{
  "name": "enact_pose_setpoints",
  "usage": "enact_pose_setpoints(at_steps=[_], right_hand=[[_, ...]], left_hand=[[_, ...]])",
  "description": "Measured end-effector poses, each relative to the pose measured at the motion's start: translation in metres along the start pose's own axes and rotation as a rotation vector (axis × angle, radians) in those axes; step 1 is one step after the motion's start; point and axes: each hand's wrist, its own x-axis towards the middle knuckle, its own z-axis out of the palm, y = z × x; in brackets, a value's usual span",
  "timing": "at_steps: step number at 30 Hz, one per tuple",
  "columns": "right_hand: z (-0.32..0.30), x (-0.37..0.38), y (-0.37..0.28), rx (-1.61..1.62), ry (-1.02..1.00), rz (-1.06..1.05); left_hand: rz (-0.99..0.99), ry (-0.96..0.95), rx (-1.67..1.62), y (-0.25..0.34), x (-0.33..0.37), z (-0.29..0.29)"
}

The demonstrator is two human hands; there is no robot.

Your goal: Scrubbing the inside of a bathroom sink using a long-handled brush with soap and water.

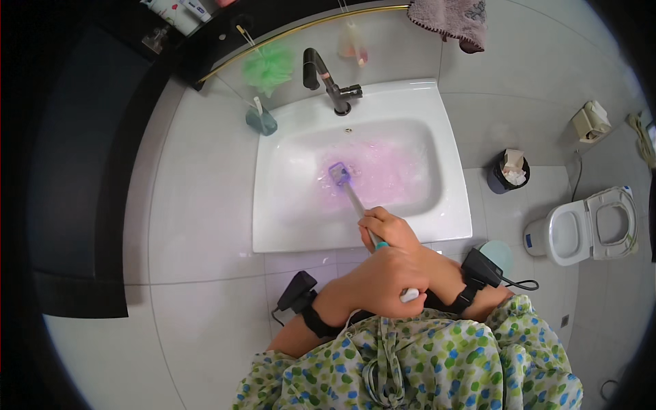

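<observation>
Both my hands are wrapped round a long-handled cleaning brush [354, 200] with a pale shaft and a purple-edged, squarish head. My right hand [389, 230] grips the shaft partway down, over the front rim of the white sink [287, 225]. Closer to my body, my left hand [394, 280] closes on the handle's upper end, whose white tip pokes out past the fingers. A bit of teal on the handle shows between the hands. The brush head rests in pinkish liquid [393, 171] in the basin, left of its middle; its underside is hidden.
A dark faucet [328, 82] rises behind the basin. On the sink's left back corner stands a blue-grey cup [262, 123]. A green bath puff [268, 68] and a towel [451, 20] hang above. Rightward are a waste bin [508, 172] and a toilet [566, 232].
</observation>
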Motion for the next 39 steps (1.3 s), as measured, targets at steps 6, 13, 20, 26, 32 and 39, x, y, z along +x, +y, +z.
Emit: enact_pose_setpoints(at_steps=[6,13,20,26,32,39], right_hand=[[-0.006,-0.038,-0.033,-0.117,0.004,0.001],[0.03,0.009,0.038,0.13,0.085,-0.092],[-0.014,0.0,0.003,0.786,0.115,0.507],[-0.065,0.0,-0.014,1.613,0.155,1.051],[-0.079,-0.005,-0.017,1.447,-0.049,0.985],[-0.095,0.027,-0.083,1.282,-0.078,0.978]], left_hand=[[0.101,-0.098,-0.081,0.018,0.001,0.011],[-0.028,0.159,0.19,-0.032,0.008,0.005],[0.141,0.277,0.214,-0.006,0.025,-0.004],[0.242,0.257,0.235,-0.024,0.015,0.01],[0.207,0.23,0.204,-0.02,0.012,0.03],[0.342,0.411,0.233,0.004,0.004,0.018]])
